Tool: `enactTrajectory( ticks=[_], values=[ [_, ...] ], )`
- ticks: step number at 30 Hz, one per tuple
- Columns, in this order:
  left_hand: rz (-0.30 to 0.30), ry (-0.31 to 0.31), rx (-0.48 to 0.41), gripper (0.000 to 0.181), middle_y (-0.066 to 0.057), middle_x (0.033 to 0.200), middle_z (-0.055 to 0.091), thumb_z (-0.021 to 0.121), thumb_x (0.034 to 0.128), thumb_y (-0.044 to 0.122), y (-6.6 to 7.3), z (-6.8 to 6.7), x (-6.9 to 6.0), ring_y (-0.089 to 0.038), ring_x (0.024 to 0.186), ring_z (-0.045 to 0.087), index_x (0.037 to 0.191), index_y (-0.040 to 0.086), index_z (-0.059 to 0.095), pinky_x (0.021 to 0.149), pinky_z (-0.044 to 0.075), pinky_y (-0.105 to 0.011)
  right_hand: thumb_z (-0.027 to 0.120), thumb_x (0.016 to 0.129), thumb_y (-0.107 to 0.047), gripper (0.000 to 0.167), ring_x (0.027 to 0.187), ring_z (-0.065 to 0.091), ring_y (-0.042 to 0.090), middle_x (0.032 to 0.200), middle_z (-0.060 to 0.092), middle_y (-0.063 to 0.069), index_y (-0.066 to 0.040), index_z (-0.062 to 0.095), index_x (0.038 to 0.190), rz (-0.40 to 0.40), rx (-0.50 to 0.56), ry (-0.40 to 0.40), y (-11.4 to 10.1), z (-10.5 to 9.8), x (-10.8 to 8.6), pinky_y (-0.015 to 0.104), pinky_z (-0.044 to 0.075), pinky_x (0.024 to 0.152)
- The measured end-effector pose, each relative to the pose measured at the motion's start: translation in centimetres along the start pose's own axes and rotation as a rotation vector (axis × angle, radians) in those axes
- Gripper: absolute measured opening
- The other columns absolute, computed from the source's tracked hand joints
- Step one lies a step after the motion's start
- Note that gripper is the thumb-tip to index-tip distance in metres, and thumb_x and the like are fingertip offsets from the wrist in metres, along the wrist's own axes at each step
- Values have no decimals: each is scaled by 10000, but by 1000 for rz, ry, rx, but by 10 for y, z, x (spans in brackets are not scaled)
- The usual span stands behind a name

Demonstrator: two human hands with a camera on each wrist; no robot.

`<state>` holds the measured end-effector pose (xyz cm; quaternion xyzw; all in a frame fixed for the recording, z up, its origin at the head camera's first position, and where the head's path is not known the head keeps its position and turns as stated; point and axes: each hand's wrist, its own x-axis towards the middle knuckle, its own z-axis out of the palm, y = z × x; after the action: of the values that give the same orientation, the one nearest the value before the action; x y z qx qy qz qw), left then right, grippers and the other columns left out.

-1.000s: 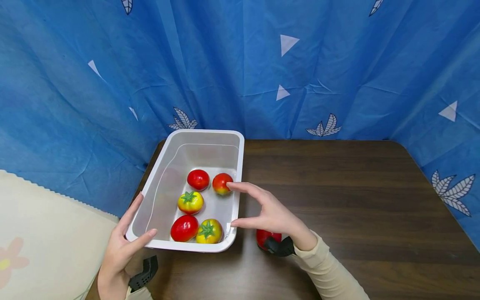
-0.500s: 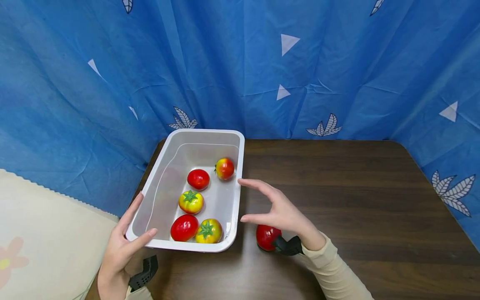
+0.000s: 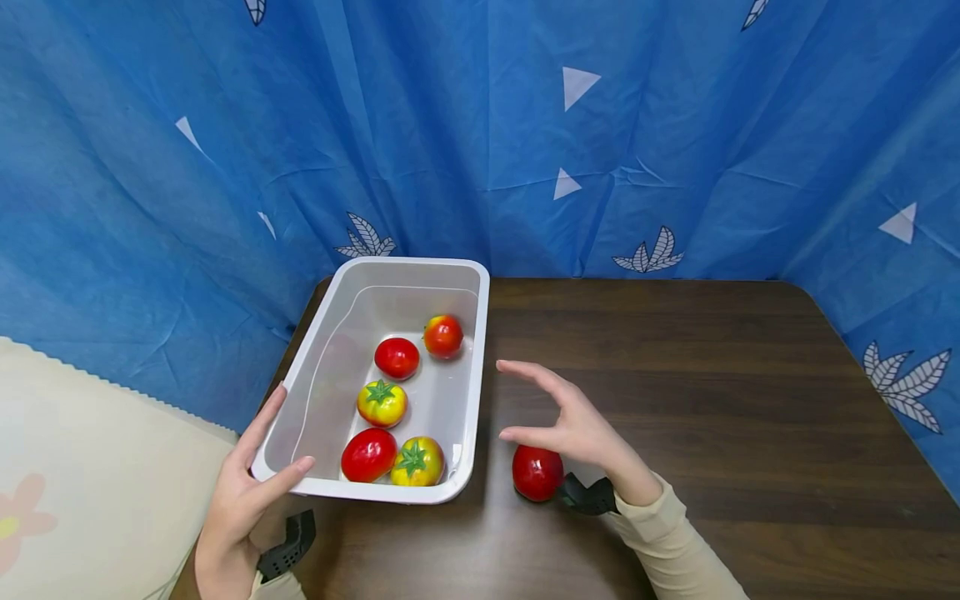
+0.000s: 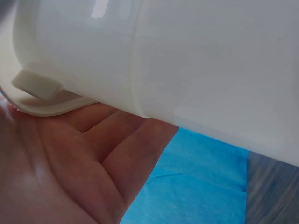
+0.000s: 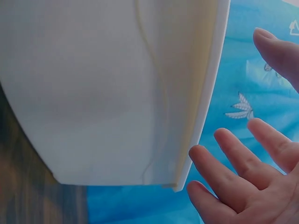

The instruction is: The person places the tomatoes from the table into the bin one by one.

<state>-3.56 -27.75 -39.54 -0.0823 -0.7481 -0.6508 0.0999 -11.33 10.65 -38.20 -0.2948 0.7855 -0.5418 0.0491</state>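
Note:
The left hand holds a white plastic bin at its near left corner, thumb over the near rim and fingers along the outer left side. In the left wrist view, its palm is by the bin's outer wall and rim. Inside lie two yellow tomatoes with green tops, two smooth red fruits and a red-and-yellow tomato-like fruit at the far right. Right of the bin, the right hand hovers with spread fingers, holding nothing. A shiny red round fruit sits on the table below it.
The dark wooden table runs to the right of the bin. A blue curtain hangs along the back and sides. Pale cloth with a flower print lies at the left.
My right hand has let go of the red-and-yellow fruit and drawn back rightward out of the bin. That fruit has rolled toward the bin's far end. The left hand stays put.

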Motion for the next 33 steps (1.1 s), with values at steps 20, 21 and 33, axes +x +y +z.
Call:
enactTrajectory(
  ticks=[20, 21, 33],
  values=[
    [3, 7, 7, 830, -63, 1462, 328, 610, 730, -201, 1, 1, 0, -194, 1163, 381, 1463, 29, 297, 857, 447, -166, 778, 759, -165, 695, 1260, 410, 240, 1388, 464, -22, -197, 461, 1376, 43, 0, 27, 28, -3, -19, 597, 305, 994],
    [3, 7, 7, 832, -63, 1462, 328, 610, 728, -204, 1, 1, 0, -194, 1163, 382, 1463, 29, 297, 859, 446, -168, 776, 761, -172, 692, 1259, 410, 248, 1389, 463, -18, -196, 461, 1376, 41, 3, 26, 30, -3, -20, 604, 302, 993],
    [-19, 31, -13, 834, -75, 1456, 332, 607, 720, -213, 2, 4, -1, -197, 1136, 405, 1459, 31, 309, 817, 478, -182, 798, 741, -220, 698, 1255, 421, 205, 1371, 481, -31, -191, 481, 1362, 95, -17, 14, 51, -5, -34, 600, 300, 1001]
  ],
)
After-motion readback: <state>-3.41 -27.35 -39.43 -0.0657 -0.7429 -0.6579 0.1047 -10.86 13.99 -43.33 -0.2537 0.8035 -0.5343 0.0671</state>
